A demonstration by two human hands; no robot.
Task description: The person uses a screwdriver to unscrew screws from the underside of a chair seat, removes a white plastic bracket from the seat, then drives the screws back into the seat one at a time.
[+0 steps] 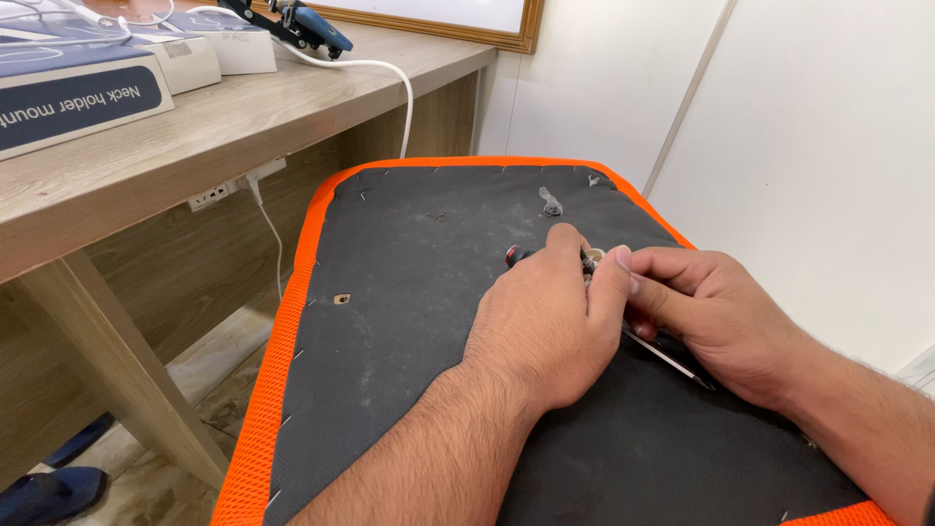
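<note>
- Both forearms reach in from the bottom edge, over the upturned seat cushion (409, 321), whose dark fabric underside is edged with orange mesh.
- Left hand (545, 326) is curled shut around a small tool with a dark red-tipped handle (513, 256), which pokes out past the knuckles.
- Right hand (716, 317) presses against the left, fingers pinched at a small pale fitting (596, 254) on the fabric; a thin metal shaft (672, 360) shows beneath the palm.
- Staples run along the cushion's border, and a small hole (341, 299) sits well to the left of the hands.
- Beyond, a wooden desk (243, 127) carries boxes (78, 93) and a white cable (404, 97) that drops over its edge.
</note>
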